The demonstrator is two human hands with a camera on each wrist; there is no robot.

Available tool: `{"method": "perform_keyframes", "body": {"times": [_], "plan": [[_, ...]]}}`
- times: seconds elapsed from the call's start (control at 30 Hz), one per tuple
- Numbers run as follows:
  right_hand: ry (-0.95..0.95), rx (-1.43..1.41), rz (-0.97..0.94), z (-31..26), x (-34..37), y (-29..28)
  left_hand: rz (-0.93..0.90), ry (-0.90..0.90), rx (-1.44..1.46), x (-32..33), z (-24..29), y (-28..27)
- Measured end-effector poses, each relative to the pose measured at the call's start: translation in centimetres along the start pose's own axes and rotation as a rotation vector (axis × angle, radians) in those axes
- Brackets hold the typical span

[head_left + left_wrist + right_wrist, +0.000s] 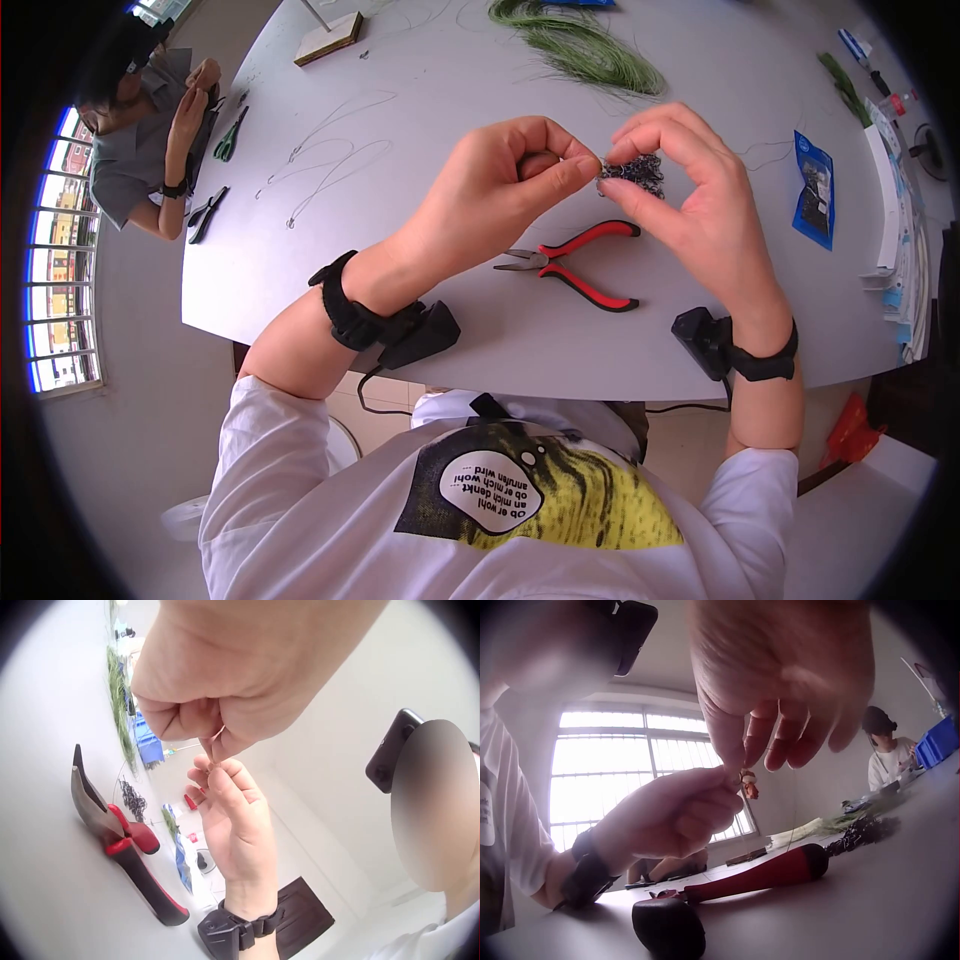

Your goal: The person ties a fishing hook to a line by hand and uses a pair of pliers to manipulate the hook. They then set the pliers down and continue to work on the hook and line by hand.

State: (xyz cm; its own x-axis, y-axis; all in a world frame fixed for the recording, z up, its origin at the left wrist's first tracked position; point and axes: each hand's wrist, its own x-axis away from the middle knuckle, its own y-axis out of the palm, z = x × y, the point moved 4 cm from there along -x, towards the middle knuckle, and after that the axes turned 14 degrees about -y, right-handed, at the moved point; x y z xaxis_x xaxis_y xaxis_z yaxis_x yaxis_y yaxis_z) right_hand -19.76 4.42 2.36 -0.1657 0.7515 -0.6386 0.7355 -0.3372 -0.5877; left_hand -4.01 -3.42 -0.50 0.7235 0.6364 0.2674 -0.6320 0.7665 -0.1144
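Note:
Both hands meet at their fingertips above the table. My left hand [505, 180] pinches a tiny piece between thumb and forefinger, its other fingers curled in. My right hand [690, 190] comes to the same spot, thumb and fingertips drawn together. In the right wrist view a small orange-and-white piece [750, 786] shows right at the fingertips, mostly hidden; I cannot tell its kind. A thin line [769, 749] crosses between the right fingers there. Pliers with red and black handles [590, 233] lie below the hands, and a dark tangled pile [645, 175] rests on the table behind them.
Green strands [580, 55] lie at the far side. Several looped thin lines [325, 165] are spread at left, near green-handled pliers [229, 138] and black pliers [207, 215]. A blue packet [814, 190] lies at right. Another person [150, 130] sits at the left edge.

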Motion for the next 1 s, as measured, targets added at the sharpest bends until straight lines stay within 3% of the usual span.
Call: {"method": "perform_keyframes", "body": {"times": [0.1, 0.37, 1.0], "plan": [[0.025, -0.003, -0.005, -0.19, -0.18, -0.11, 0.012, -0.009, -0.022, -0.05, -0.10, -0.07], [-0.176, 0.211, -0.024, -0.81, -0.18, -0.12, 0.011, -0.010, -0.017, -0.02, -0.07, -0.04], [-0.177, 0.189, -0.056, -0.93, -0.16, -0.17, 0.024, 0.033, -0.083, 0.31, 0.48, -0.06]]}}
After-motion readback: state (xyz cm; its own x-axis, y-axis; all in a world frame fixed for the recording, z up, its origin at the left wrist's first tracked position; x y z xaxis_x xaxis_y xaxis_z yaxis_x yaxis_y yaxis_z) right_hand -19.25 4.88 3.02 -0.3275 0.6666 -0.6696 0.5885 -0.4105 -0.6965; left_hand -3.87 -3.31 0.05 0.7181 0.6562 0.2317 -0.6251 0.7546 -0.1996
